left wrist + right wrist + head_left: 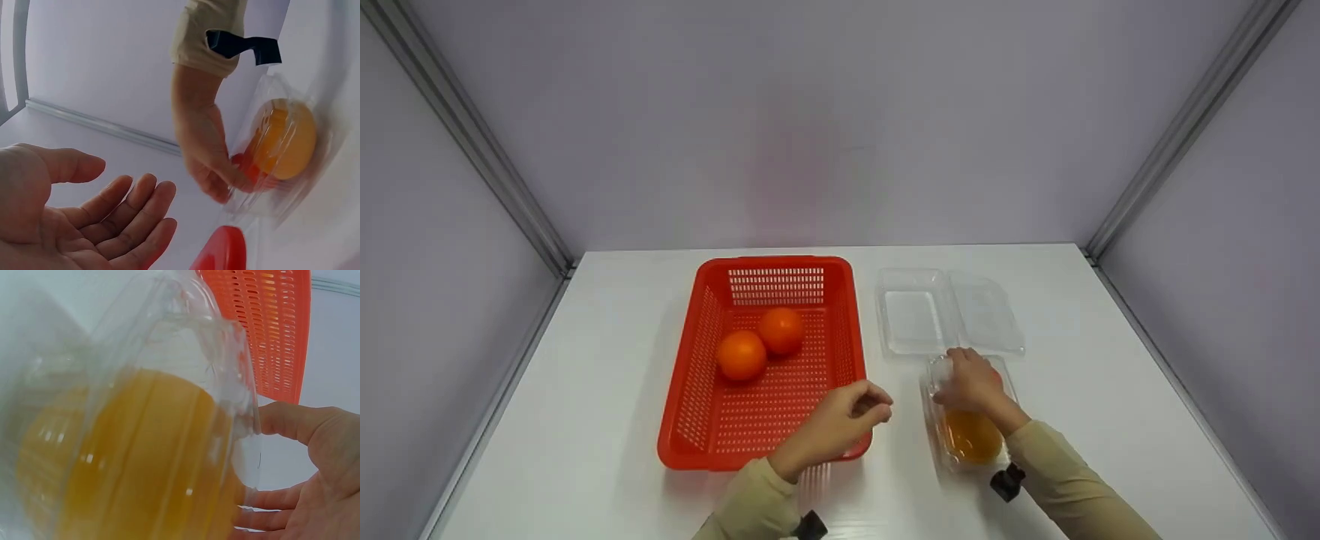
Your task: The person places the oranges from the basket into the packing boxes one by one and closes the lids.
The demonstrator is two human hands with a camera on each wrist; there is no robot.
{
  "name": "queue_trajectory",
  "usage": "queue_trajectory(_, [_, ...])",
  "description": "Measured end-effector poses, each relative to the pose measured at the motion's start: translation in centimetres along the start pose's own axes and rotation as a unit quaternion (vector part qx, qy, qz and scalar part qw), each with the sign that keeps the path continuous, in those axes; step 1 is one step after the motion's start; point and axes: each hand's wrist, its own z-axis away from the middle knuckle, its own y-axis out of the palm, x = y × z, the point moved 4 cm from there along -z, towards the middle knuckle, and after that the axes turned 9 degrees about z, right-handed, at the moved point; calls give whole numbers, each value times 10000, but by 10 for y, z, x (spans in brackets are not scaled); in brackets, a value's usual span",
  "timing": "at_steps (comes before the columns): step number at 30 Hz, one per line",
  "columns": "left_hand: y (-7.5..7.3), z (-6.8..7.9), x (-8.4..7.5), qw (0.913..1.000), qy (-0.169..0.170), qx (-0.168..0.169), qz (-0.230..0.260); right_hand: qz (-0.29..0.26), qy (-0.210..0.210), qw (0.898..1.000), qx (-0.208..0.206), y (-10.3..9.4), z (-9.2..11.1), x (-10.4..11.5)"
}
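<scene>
A lidded clear plastic box (934, 431) stands at the right, holding a round yellow-orange fruit (973, 437) and a red thing (247, 169) partly covered by my hand. My right hand (971, 382) lies over the box's far half. In the right wrist view, its thumb and extended fingers (275, 498) touch the end of the box, thumb apart from fingers. My left hand (836, 424) hovers over the near right corner of the red basket (679, 405), holding nothing, its fingers loosely bent. Two oranges (742, 355) sit side by side in the basket.
Beyond the lidded box, a second clear plastic box (919, 319) lies with its lid (986, 315) folded out to the right. Upright pale panels (840, 135) enclose the white table (585, 360) at the back and both sides.
</scene>
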Motion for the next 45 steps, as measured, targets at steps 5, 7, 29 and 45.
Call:
queue_trajectory(5, [-25,7,1,9993,-117,-361,65,-8,-67,9999,-139,-2,2,-9])
queue_trajectory(7, [-34,10,3,9986,-224,-481,86,-30,-53,9999,-128,-2,3,-12])
queue_trajectory(29, [-105,43,15,9800,-695,-1817,410,-331,169,9992,163,-6,7,-41])
queue_trajectory(45, [-147,62,25,9585,-1092,-2612,347,-608,540,9955,493,-13,2,-69])
